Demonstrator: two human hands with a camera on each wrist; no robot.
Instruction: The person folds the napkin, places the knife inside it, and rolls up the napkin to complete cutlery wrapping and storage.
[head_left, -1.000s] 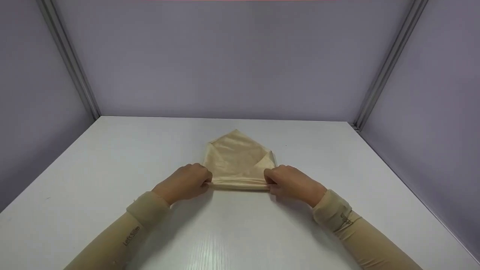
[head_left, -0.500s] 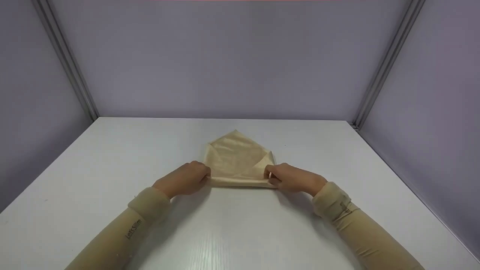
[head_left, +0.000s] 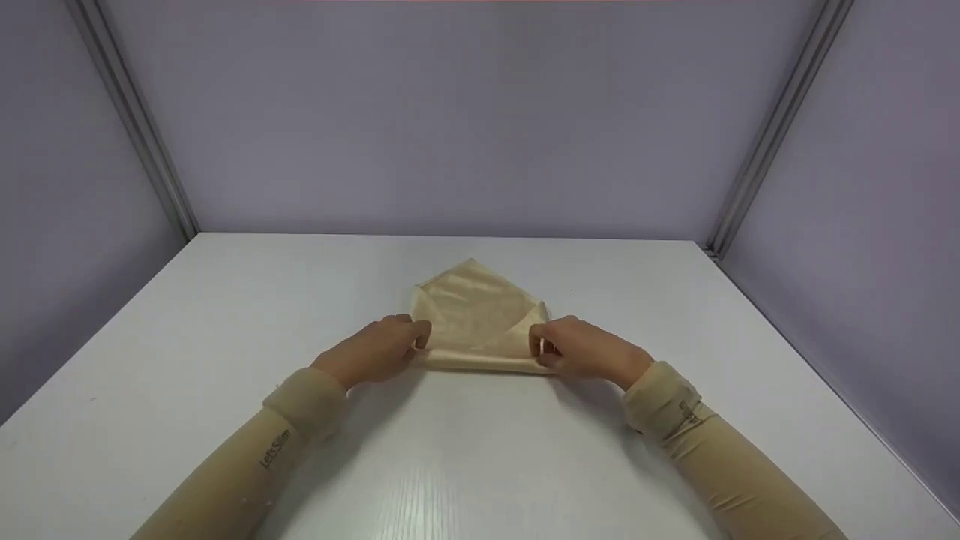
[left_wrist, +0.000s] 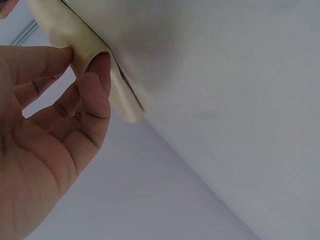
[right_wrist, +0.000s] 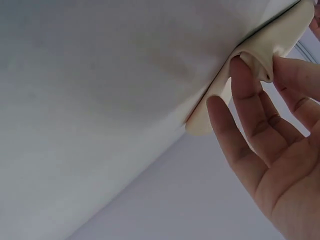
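A beige cloth (head_left: 476, 315) lies in the middle of the white table (head_left: 465, 465), folded to a point at its far end. Its near edge is rolled into a thick fold. My left hand (head_left: 379, 349) pinches the left end of that fold, and in the left wrist view the thumb (left_wrist: 97, 75) and a finger close on the cloth (left_wrist: 125, 100). My right hand (head_left: 581, 349) pinches the right end. In the right wrist view its fingers (right_wrist: 242, 75) curl round the cloth (right_wrist: 282, 32). Both arms wear beige sleeves.
Grey-violet walls (head_left: 465, 120) close the table in at the back and on both sides, with metal posts (head_left: 150, 157) in the two far corners. The tabletop around the cloth is bare white.
Both hands have moved a little away from me with the cloth's near edge. The fold now lies farther up the cloth, which looks shorter.
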